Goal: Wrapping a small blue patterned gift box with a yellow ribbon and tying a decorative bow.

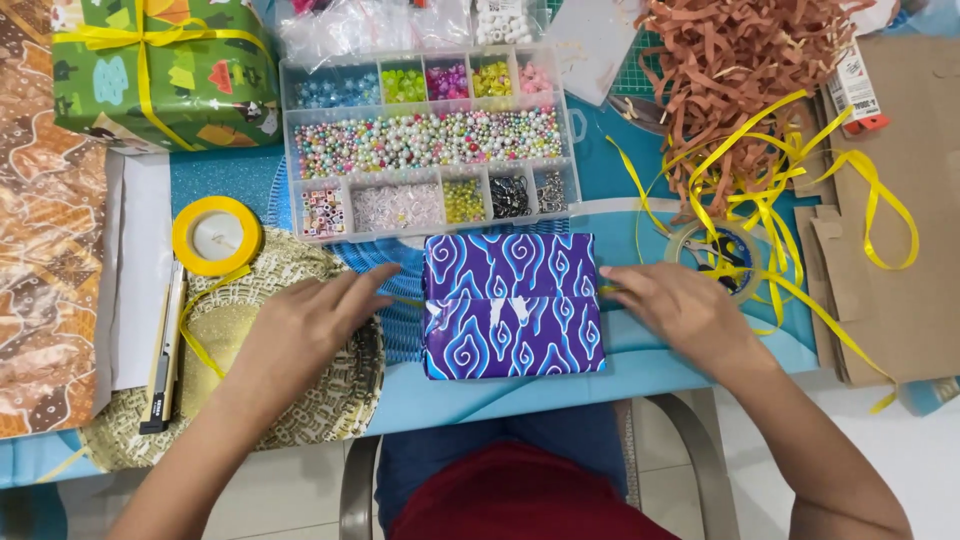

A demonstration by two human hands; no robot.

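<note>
Head view: blue-wrapped box [512,306] between both hands.

Two wrapped boxes: a purple one [513,305] at the centre and a green one [165,70] at 10 o'clock. One bead organiser [430,140] at 12, one yellow ribbon spool [216,236], one utility knife [165,350] at 9, two hands.

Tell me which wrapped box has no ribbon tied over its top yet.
The purple-and-blue swirl box between both hands; the green box at the far left already has yellow ribbon crossed over it.
</note>
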